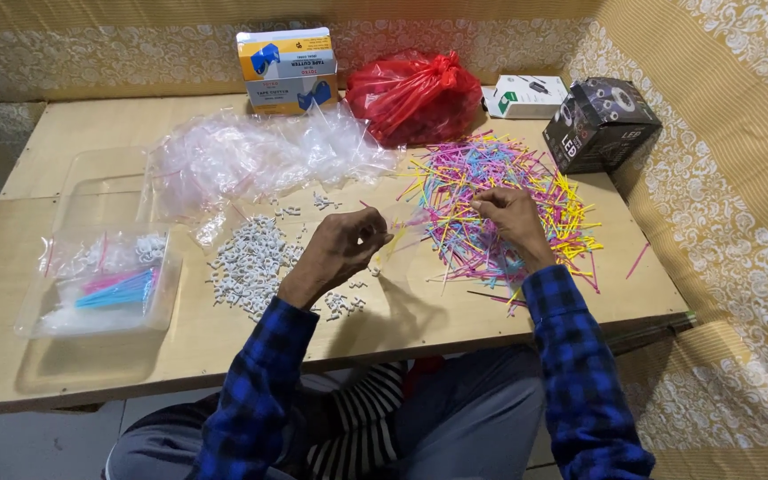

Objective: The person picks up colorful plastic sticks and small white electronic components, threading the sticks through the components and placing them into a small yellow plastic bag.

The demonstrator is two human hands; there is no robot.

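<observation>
While the right hand [510, 216] rests on the pile of coloured sticks [491, 204], fingers pinching there, the left hand [344, 249] hangs just left of the pile. Its fingers are curled; whether they grip anything, I cannot tell.

Home piecework spot — low plywood table [331, 342], curtains [722, 293].

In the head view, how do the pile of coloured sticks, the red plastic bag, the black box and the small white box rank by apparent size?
Largest to smallest:
1. pile of coloured sticks
2. red plastic bag
3. black box
4. small white box
The bag and the black box look close; the bag lies farther away, so this order is unsure.
</observation>
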